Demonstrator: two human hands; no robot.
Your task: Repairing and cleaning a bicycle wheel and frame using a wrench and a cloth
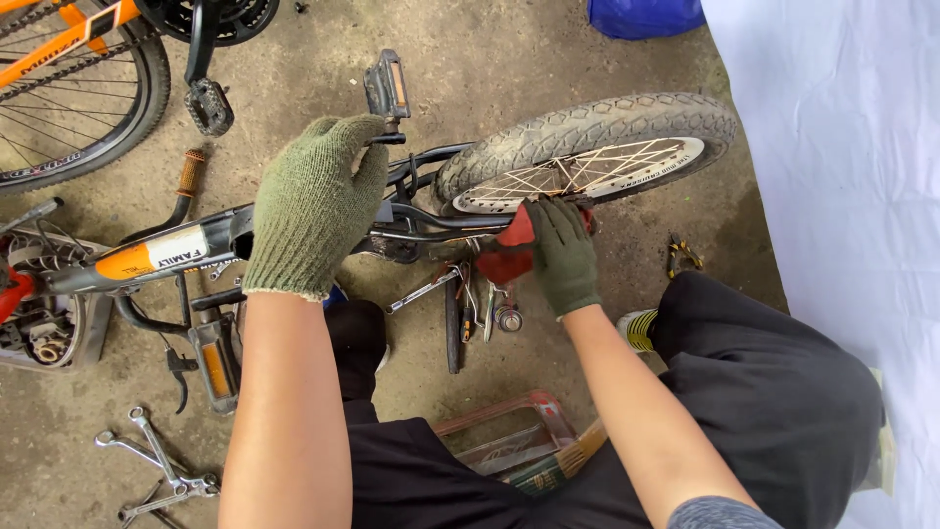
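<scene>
Your right hand [563,257] closed on red rag [509,250], pressed at rear wheel [587,147] hub, wheel's near side. Your left hand [315,201] clamped over bike frame [196,245], frame running left-right across floor [490,59]; right hand nearer wheel.

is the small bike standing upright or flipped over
Flipped over, or at least off its wheels: the small bike's frame lies low by the ground, one pedal sticks up above it, and the left hand rests on it.
</scene>
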